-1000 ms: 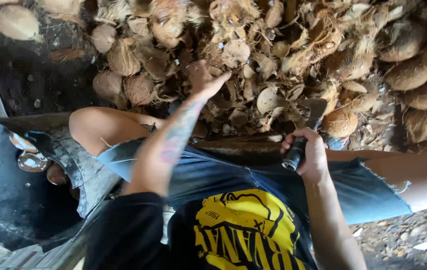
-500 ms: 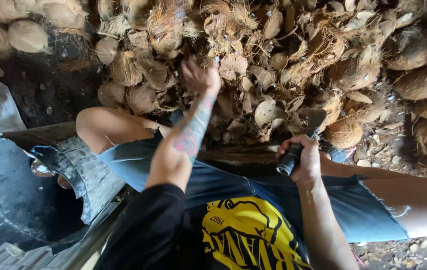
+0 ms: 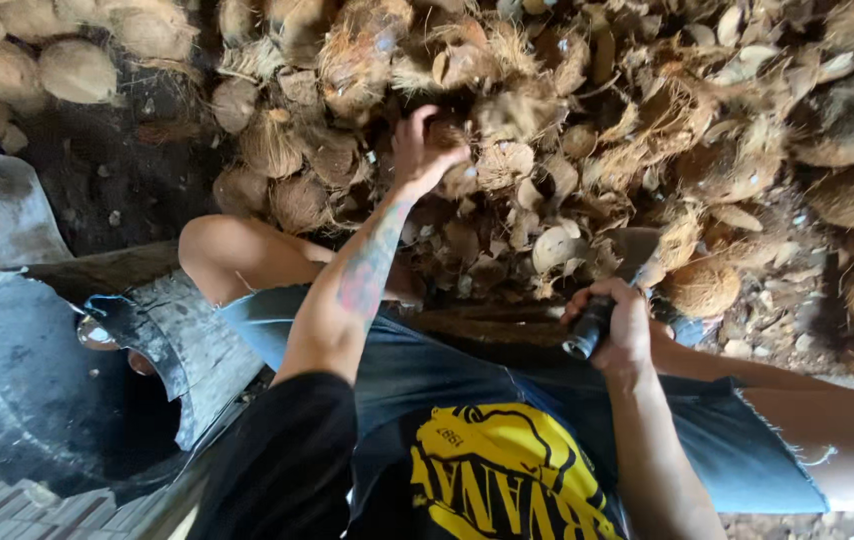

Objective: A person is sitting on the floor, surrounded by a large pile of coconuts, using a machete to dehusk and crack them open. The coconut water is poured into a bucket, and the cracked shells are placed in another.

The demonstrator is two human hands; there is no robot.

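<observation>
A coconut (image 3: 444, 130) in the heap is being clutched by the left hand (image 3: 419, 150), fingers curled over it. A knife (image 3: 615, 292) is being gripped tight by the right hand (image 3: 619, 330). Husk scraps (image 3: 547, 215) are lying around, apparently from peeling; many coconuts are waiting unpeeled.

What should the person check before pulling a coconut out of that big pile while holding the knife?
1. Left hand has a hold on a coconut in the pile: ok, fingers are curled on it.
2. Right hand grips the knife handle firmly: ok, fist closed round it.
3. Blade points away from the left hand: ok, it lies apart, near the right knee.
4. Blade clear of the legs: cannot tell, it sits close above the thigh.
5. Husks around the coconut are loose: cannot tell.
</observation>
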